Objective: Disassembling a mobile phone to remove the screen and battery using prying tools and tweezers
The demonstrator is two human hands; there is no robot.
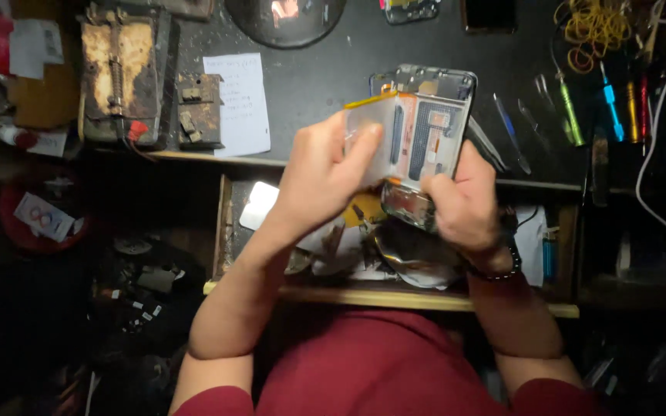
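Observation:
An opened phone body [437,115] with bare circuit parts showing is held up over the bench edge. My right hand [464,204] grips its lower end. My left hand [325,173] pinches a thin pale flat piece with a yellow edge [371,127], which lies tilted up off the phone's left side. My left thumb lies across that piece. Whether the piece still hangs on to the phone I cannot tell. A dark bead bracelet [495,270] sits on my right wrist.
A dark work mat [317,77] carries a rusty metal clamp block [121,73], a smaller rusty block [198,112], a white paper note [237,104] and several screwdrivers and picks [580,108]. An open wooden drawer [395,296] under my hands holds loose parts. A white cable [657,154] hangs at right.

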